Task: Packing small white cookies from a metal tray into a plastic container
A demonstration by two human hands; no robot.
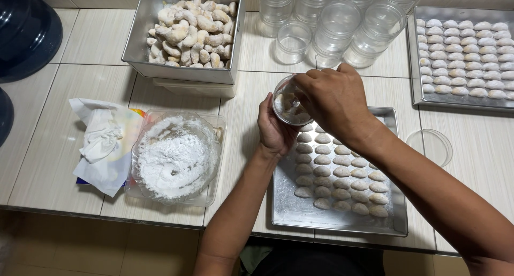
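Note:
My left hand (274, 128) grips a small clear round jar (287, 105), tilted over the near metal tray (332, 214). My right hand (332, 96) reaches over the jar's mouth, fingers pinched together inside it; what they hold is hidden. Pale sugar-dusted pieces show through the jar's wall. On the tray below lie rows of small pale crescent cookies (342, 174).
A clear tub of white powder (174, 157) sits left of the tray, next to a crumpled plastic bag (101, 142). A deep metal pan of sugar-coated cookies (193, 32) stands behind. Several empty clear jars (342, 27), a second cookie tray (466, 56) and a loose lid (431, 146) lie right.

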